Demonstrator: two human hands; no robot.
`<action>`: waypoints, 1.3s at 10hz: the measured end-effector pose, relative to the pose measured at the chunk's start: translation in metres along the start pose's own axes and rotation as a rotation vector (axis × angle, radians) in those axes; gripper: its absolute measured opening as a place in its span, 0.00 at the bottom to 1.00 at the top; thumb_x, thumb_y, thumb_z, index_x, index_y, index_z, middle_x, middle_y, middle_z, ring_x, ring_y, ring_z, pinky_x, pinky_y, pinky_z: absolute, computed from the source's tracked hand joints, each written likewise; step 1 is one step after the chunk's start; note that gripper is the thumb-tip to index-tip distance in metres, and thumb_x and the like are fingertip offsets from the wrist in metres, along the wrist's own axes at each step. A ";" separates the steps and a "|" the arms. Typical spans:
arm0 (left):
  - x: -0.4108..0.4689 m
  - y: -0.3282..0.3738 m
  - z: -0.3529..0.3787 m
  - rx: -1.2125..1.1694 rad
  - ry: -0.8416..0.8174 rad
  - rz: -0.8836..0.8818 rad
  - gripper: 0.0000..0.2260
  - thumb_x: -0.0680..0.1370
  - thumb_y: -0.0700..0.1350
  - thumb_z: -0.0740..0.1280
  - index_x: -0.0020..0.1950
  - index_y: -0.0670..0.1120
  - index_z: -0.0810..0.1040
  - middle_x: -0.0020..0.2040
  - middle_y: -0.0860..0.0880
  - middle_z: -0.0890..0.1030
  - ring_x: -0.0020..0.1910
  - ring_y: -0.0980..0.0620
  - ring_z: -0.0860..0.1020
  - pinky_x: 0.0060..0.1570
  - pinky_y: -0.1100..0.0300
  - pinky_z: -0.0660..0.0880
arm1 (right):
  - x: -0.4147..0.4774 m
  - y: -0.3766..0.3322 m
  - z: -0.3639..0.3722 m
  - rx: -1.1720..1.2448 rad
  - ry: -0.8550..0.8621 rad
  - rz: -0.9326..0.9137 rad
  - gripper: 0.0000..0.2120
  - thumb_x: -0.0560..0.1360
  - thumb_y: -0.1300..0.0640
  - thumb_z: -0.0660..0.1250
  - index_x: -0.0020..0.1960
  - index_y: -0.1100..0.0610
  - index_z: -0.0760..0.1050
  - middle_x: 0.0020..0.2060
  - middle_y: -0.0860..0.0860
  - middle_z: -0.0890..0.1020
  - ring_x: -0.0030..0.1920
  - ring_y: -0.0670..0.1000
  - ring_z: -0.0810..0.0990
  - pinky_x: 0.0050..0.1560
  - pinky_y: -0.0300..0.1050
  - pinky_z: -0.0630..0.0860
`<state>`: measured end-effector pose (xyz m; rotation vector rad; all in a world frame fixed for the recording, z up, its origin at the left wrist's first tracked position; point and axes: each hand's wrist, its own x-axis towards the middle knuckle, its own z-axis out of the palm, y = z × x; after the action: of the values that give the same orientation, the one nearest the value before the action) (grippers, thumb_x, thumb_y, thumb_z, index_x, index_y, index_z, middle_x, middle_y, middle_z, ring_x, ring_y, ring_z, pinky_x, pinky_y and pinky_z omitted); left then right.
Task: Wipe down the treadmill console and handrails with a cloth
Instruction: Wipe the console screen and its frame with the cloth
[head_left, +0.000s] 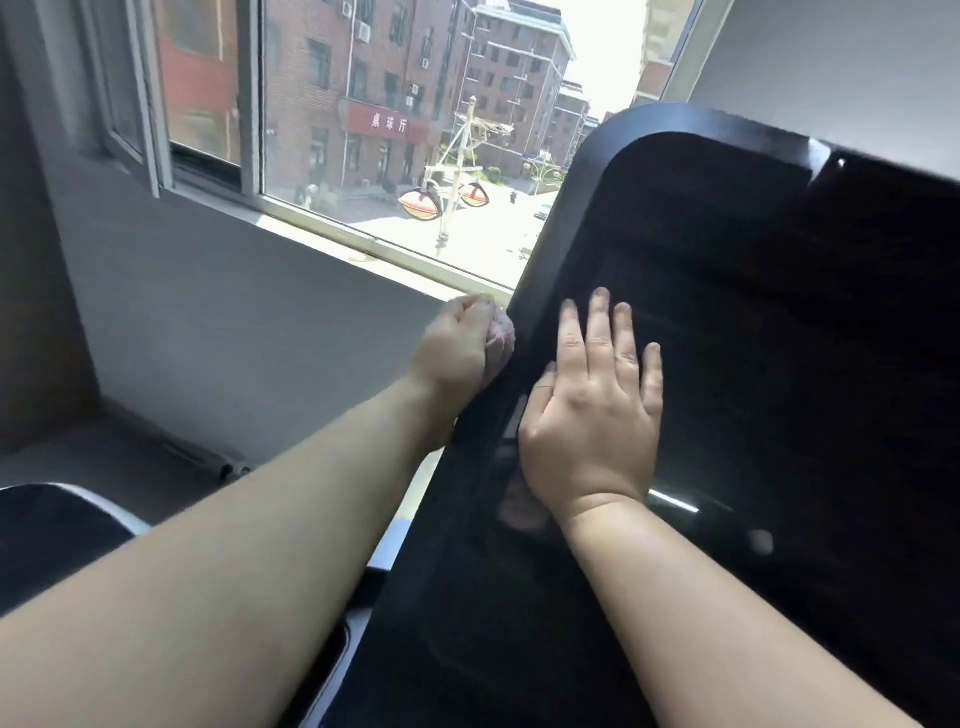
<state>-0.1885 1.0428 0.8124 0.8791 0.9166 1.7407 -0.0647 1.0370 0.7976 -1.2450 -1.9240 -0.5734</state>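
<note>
the console (753, 312) was a broad black glossy panel with rounded corners, tilted in the view and filling the right half. its surface was dark and shiny enough to carry a dim reflection under the right wrist, and a thin bright strip of light (672, 501) lay on it just beside that wrist. the right hand (592, 415) lay flat on the panel near its left side, palm down, fingers straight and slightly spread, grasping nothing. the left hand (460, 348) was at the panel's left edge with its fingers curled, pinching a small pale cloth (501, 332) against that edge; the cloth was blurred and mostly hidden by the fingers.

behind the console stood a sliding window (249, 104) with a grey metal frame, and below it a sunlit sill (405, 270) on a plain grey wall (234, 322). through the glass were red brick buildings (322, 62), a red sign (389, 123) with white characters, and a street lamp (447, 200) over a bright pavement. at lower left, partly behind the left forearm, sat a dark rounded panel with a silver rim (47, 535).
</note>
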 end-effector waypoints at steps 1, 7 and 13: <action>0.020 0.008 0.016 0.055 -0.025 -0.047 0.24 0.81 0.49 0.56 0.24 0.51 0.70 0.28 0.54 0.65 0.28 0.60 0.63 0.30 0.68 0.60 | 0.002 0.001 0.000 0.007 0.015 -0.002 0.27 0.77 0.53 0.49 0.75 0.54 0.62 0.76 0.53 0.59 0.77 0.52 0.55 0.76 0.53 0.47; -0.065 -0.053 -0.059 0.195 0.054 -0.301 0.18 0.75 0.49 0.56 0.24 0.49 0.65 0.23 0.52 0.65 0.23 0.51 0.64 0.21 0.66 0.60 | -0.005 -0.018 -0.019 0.163 -0.129 0.133 0.24 0.80 0.54 0.51 0.75 0.53 0.63 0.77 0.49 0.59 0.77 0.48 0.52 0.76 0.48 0.42; -0.083 -0.067 -0.084 -0.112 -0.279 -0.327 0.11 0.82 0.51 0.56 0.53 0.51 0.77 0.30 0.60 0.73 0.28 0.63 0.73 0.31 0.72 0.72 | -0.040 -0.050 -0.002 -0.021 -0.181 0.197 0.30 0.79 0.47 0.43 0.78 0.56 0.47 0.78 0.48 0.49 0.77 0.47 0.44 0.76 0.53 0.42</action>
<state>-0.2098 0.9663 0.7016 0.8225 0.7247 1.3368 -0.1002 0.9917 0.7692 -1.5241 -1.9156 -0.3915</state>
